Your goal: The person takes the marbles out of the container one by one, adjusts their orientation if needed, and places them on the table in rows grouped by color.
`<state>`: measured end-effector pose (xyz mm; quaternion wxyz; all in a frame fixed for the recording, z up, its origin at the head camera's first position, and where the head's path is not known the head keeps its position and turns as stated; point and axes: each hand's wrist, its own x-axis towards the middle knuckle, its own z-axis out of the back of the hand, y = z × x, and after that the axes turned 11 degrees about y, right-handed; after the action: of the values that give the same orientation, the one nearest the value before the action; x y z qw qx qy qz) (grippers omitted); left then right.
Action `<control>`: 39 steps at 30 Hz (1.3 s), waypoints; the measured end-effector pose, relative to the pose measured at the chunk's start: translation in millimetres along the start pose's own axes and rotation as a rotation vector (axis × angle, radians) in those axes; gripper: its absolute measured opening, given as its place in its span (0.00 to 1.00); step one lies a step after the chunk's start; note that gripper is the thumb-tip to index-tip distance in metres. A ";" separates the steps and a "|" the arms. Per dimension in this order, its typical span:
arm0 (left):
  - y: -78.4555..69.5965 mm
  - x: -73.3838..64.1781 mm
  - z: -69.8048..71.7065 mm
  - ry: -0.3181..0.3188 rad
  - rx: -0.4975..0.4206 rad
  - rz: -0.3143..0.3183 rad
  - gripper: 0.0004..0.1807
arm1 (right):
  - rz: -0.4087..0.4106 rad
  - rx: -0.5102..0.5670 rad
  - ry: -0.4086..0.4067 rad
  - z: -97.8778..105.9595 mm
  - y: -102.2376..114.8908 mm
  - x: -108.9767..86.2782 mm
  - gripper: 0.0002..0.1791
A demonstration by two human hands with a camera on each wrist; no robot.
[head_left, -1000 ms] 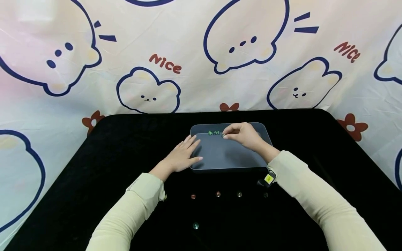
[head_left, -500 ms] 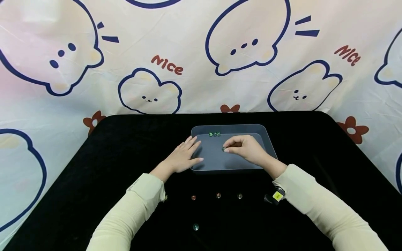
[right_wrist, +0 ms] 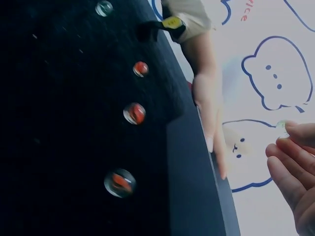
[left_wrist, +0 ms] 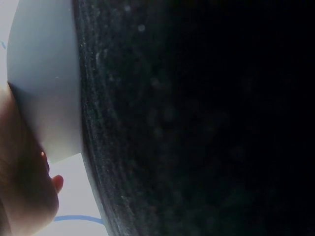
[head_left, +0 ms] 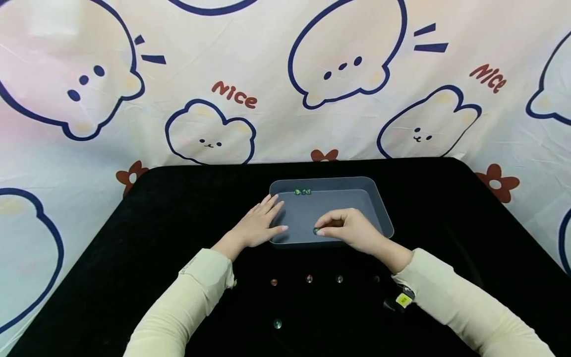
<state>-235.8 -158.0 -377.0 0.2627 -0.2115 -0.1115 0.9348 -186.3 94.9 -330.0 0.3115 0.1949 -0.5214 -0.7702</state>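
Note:
My right hand pinches a small green glass marble between thumb and fingertips, over the front part of the grey tray. In the right wrist view the same clear-and-green marble shows at the fingertips. Straight and spread, the fingers of my left hand rest at the tray's left rim. Three green marbles sit side by side inside the tray, along its back wall. The left wrist view catches only part of the left hand beside the tray wall.
On the black cloth before the tray lies a spaced row of marbles, among them a reddish one, an orange one and a clear one. A bluish marble lies nearer. A printed curtain hangs behind.
My right hand has moved from the tray's back, beside the green marbles, to its front, still pinching the marble. The left hand has stayed in place.

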 end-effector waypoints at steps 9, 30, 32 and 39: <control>1.3 1.5 -1.3 -0.011 0.047 -0.014 0.41 | 0.015 0.018 0.054 -13.9 -4.5 -16.0 0.09; 1.9 -0.5 0.2 -0.023 0.051 -0.016 0.41 | 0.000 0.036 0.141 -41.0 -12.8 -44.1 0.09; 1.9 -0.3 0.1 -0.021 0.046 -0.017 0.42 | 0.013 0.044 0.153 -43.7 -14.1 -45.8 0.08; 0.6 -0.5 -0.4 -0.015 0.052 -0.007 0.42 | 0.032 0.073 0.191 -52.5 -18.9 -50.5 0.08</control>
<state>-235.6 -158.7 -377.4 0.2706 -0.1971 -0.0901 0.9380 -121.9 98.6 -368.8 0.3650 0.2701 -0.5199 -0.7236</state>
